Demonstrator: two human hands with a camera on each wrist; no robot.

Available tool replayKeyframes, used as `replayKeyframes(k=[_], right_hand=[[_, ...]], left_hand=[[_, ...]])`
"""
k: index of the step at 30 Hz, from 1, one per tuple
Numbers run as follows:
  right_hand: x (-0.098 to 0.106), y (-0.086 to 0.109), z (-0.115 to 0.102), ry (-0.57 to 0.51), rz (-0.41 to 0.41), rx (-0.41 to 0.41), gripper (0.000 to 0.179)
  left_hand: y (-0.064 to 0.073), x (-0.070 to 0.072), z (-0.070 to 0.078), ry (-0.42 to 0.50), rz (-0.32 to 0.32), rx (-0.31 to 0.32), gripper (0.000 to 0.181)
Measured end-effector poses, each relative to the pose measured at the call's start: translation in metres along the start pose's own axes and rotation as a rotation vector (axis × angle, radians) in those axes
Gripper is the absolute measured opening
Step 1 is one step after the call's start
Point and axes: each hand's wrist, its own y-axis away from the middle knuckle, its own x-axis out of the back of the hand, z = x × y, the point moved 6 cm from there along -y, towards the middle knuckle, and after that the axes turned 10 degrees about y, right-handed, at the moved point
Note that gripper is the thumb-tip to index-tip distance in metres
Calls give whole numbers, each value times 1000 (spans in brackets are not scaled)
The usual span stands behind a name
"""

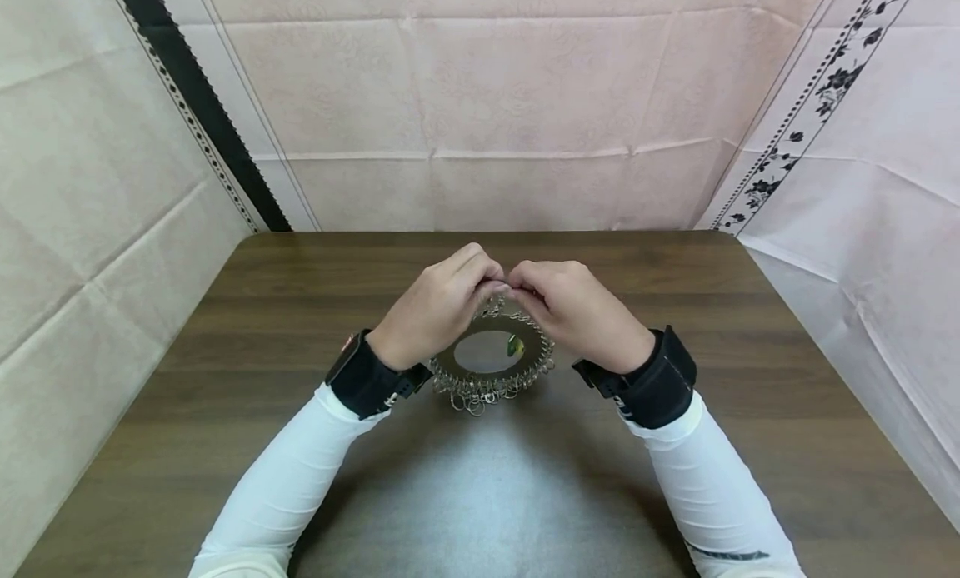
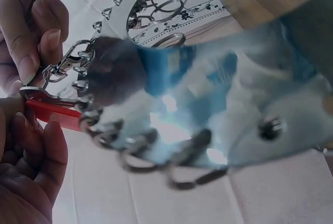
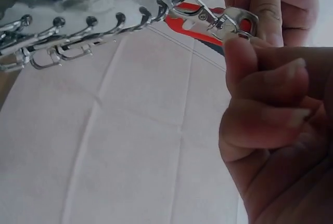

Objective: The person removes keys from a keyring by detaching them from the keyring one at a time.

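A shiny ring-shaped metal stand (image 1: 448, 363) edged with small swivel clasps and loops sits between and below both hands. My left hand (image 1: 442, 299) pinches a red folding piece (image 2: 54, 114) with a holed metal tab (image 3: 250, 24) at its end. My right hand (image 1: 581, 307) pinches the end of a silver swivel clasp (image 2: 65, 63) hooked at the stand's edge, thumb and fingertip right at the tab. Fingertips of the two hands meet over the stand's far edge in the head view. Much of the tab is hidden between the fingers.
A green and yellow item (image 1: 515, 345) shows within the stand's opening. The brown wooden table (image 1: 480, 495) lies underneath. Pale cloth (image 1: 480, 95) hangs behind and at both sides, with a black band (image 1: 202, 103) at left. Black straps (image 1: 660, 386) circle both wrists.
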Motion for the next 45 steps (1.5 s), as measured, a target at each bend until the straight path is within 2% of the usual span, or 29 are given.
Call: replayKeyframes(k=[4,8,13,17,27,39,45], right_hand=[[-1,-1,3,-62,37,9,5],[-1,-1,7,-133,81,4,6],[-1,-2,10,-238,100,-41,9],[-2,-3,11,-267,125,-62,11],[-1,-2,12,-318,179,-91,14],[0,-2,13,-399,190,-105,10],[5,-1,18,-432,211,-144,8]], left_hand=[[0,2,0,4,12,12,11],[0,5,-2,68,38,51,13],[0,10,-5,151,69,103,14],[0,12,-7,191,86,117,15],[-1,15,-7,241,136,97,11],[-1,17,-7,240,180,90,11],[-1,19,-8,240,208,77,11]])
